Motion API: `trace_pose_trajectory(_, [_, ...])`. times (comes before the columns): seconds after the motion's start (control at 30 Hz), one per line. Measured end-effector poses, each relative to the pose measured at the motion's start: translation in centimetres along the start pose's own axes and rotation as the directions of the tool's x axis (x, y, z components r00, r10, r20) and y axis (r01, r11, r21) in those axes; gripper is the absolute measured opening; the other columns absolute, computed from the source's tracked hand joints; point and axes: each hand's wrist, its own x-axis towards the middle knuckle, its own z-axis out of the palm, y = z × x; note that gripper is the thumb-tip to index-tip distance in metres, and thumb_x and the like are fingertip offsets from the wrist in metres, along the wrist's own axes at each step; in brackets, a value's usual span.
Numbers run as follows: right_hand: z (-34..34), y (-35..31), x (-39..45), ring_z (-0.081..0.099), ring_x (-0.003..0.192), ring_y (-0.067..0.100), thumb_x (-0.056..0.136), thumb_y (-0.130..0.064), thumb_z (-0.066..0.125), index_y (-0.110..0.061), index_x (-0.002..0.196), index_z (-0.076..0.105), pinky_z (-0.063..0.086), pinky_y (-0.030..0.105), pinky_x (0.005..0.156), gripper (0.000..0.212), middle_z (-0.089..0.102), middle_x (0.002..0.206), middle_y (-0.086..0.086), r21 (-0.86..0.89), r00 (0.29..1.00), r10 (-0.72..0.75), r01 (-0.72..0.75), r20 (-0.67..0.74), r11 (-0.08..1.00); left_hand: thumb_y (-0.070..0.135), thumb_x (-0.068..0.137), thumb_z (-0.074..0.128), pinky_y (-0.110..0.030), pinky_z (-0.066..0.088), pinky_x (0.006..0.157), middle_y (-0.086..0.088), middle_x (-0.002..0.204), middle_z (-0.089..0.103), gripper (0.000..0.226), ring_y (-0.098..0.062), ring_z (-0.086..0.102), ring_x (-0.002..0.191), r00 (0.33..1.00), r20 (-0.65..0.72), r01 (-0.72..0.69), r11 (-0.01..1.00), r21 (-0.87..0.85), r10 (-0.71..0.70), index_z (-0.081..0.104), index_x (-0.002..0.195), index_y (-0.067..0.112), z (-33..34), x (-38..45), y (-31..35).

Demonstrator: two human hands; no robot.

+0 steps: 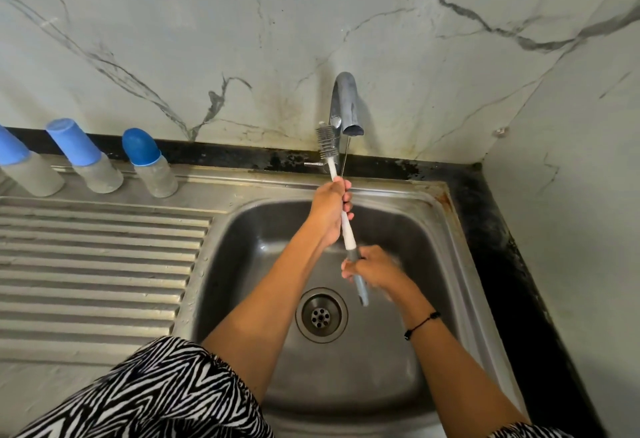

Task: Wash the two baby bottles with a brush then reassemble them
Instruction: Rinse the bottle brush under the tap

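Observation:
A long bottle brush (341,209) with a white and grey handle points up over the sink, its bristle head (325,141) beside the tap spout. My left hand (330,211) grips the white shaft halfway along. My right hand (372,269), blurred, grips the grey lower end of the handle. A thin wire brush stands next to the shaft, its lower end in my left hand. Three capped baby bottles stand at the back of the drainboard: one (152,164) with a rounded dark blue cap, one (86,157) with a light blue cap, and one (24,167) at the left edge.
The steel sink basin (426,237) has a round drain (321,314) at its middle. A chrome tap (344,102) rises from the back rim. The ribbed drainboard (93,271) lies to the left. A dark counter edge (502,264) and marble walls close in the right side.

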Motion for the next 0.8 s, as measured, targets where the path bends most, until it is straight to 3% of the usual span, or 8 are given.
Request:
trace_pose_trajectory(0.13, [0.9, 1.4, 0.8, 0.055, 0.073, 0.013, 0.083, -0.017, 0.064, -0.001, 0.102, 0.064, 0.043, 0.025, 0.067, 0.024, 0.063, 0.087, 0.008, -0.124, 0.997, 0.053, -0.046, 0.057, 0.991, 0.019, 0.104, 0.034, -0.022, 0.032, 0.054, 0.002, 0.062, 0.037, 0.027, -0.008, 0.032, 0.053, 0.994, -0.001, -0.106, 0.994, 0.025, 0.106, 0.050, 0.083, 0.014, -0.1, 0.0, -0.1])
trace_pose_trajectory(0.23, [1.7, 2.3, 1.2, 0.050, 0.067, 0.011, 0.084, -0.018, 0.063, -0.005, 0.090, 0.061, 0.039, 0.022, 0.062, 0.015, 0.053, 0.076, 0.002, -0.124, 0.999, 0.046, -0.043, 0.021, 0.991, 0.015, 0.103, 0.037, -0.021, 0.033, 0.056, 0.002, 0.065, 0.037, 0.018, -0.008, 0.033, 0.056, 0.988, -0.007, -0.155, 0.988, 0.017, 0.155, 0.051, 0.091, 0.012, -0.7, 0.4, 0.2])
trace_pose_trajectory(0.3, [2.1, 2.4, 1.8, 0.051, 0.070, 0.014, 0.082, -0.017, 0.065, -0.008, 0.087, 0.059, 0.038, 0.022, 0.060, 0.012, 0.052, 0.074, 0.002, -0.160, 0.999, 0.052, -0.052, -0.002, 0.986, 0.017, 0.101, 0.043, -0.022, 0.037, 0.059, 0.002, 0.069, 0.040, 0.008, -0.009, 0.036, 0.060, 0.986, -0.002, -0.169, 0.983, 0.073, 0.169, 0.049, 0.104, 0.012, -1.0, 0.3, 0.0])
trace_pose_trajectory(0.37, [2.3, 2.6, 2.4, 0.055, 0.076, 0.016, 0.081, -0.015, 0.066, -0.004, 0.092, 0.062, 0.040, 0.023, 0.063, 0.016, 0.056, 0.077, 0.003, -0.177, 0.996, 0.086, -0.084, 0.000, 0.981, 0.021, 0.098, 0.050, -0.023, 0.040, 0.060, 0.003, 0.072, 0.043, 0.015, -0.009, 0.039, 0.062, 0.987, 0.009, -0.163, 0.980, 0.113, 0.163, 0.045, 0.111, 0.016, -1.1, 0.1, -0.4])
trace_pose_trajectory(0.53, [2.9, 3.7, 3.0, 0.060, 0.088, 0.018, 0.083, -0.008, 0.064, -0.004, 0.105, 0.061, 0.051, 0.026, 0.072, 0.023, 0.060, 0.094, 0.006, -0.215, 0.990, 0.138, -0.141, -0.031, 0.966, 0.036, 0.096, 0.049, -0.023, 0.041, 0.058, 0.003, 0.063, 0.045, 0.019, -0.008, 0.041, 0.054, 0.972, 0.077, -0.226, 0.970, 0.086, 0.220, 0.050, 0.101, 0.017, -0.8, -0.6, -0.8])
trace_pose_trajectory(0.67, [2.4, 4.0, 3.0, 0.060, 0.081, 0.019, 0.086, -0.009, 0.061, -0.006, 0.108, 0.059, 0.043, 0.020, 0.051, 0.023, 0.061, 0.097, 0.007, -0.230, 0.984, 0.141, -0.162, -0.108, 0.960, 0.038, 0.098, 0.042, -0.026, 0.048, 0.068, -0.003, 0.069, 0.052, 0.029, -0.012, 0.050, 0.062, 0.965, 0.159, -0.233, 0.963, 0.138, 0.211, 0.051, 0.096, 0.010, -0.9, -1.2, -0.3])
trace_pose_trajectory(0.8, [0.8, 3.4, 2.8, 0.059, 0.096, 0.027, 0.084, -0.013, 0.061, -0.012, 0.109, 0.056, 0.048, 0.032, 0.073, 0.025, 0.061, 0.105, 0.009, -0.308, 0.982, -0.014, -0.046, -0.191, 0.950, 0.031, 0.098, 0.045, -0.031, 0.048, 0.083, -0.002, 0.080, 0.053, 0.017, -0.014, 0.053, 0.077, 0.989, 0.025, -0.150, 0.985, 0.085, 0.148, 0.049, 0.099, 0.015, -2.4, -0.5, 0.4])
